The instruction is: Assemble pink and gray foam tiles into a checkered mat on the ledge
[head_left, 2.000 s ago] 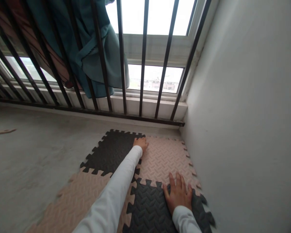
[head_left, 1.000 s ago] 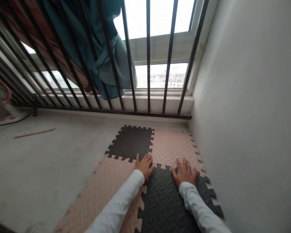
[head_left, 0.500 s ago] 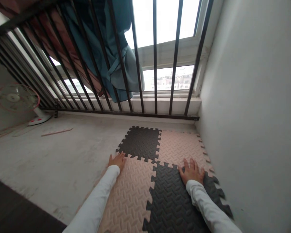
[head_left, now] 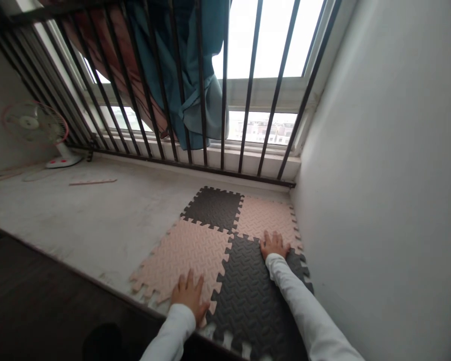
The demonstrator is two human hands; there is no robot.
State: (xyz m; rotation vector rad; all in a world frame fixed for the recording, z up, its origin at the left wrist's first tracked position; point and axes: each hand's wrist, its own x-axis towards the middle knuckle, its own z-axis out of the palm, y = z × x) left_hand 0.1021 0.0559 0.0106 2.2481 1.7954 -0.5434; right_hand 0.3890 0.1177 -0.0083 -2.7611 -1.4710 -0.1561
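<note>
My left hand [head_left: 190,295] rests with spread fingers on the near edge of a pink foam mat tile [head_left: 190,245], close to the front edge of the ledge. My right hand [head_left: 274,245] lies spread at the seam between the near black foam mat tile [head_left: 248,286] and the far pink foam mat tile [head_left: 266,214]. A smaller-looking black foam mat tile [head_left: 214,206] sits at the back left. The tiles form a two-by-two checkerboard, their toothed edges meeting. Neither hand grips anything.
A white wall [head_left: 379,175] rises along the right. Dark metal railings [head_left: 203,100] stand at the back, with blue and pink curtains [head_left: 206,100] behind them. A fan [head_left: 33,125] and a thin strip [head_left: 93,182] are on the ledge [head_left: 97,220] at left.
My left hand has moved from the seam at the far side of the near pink tile back to its near edge. My right hand stays by its seam. The view has shifted.
</note>
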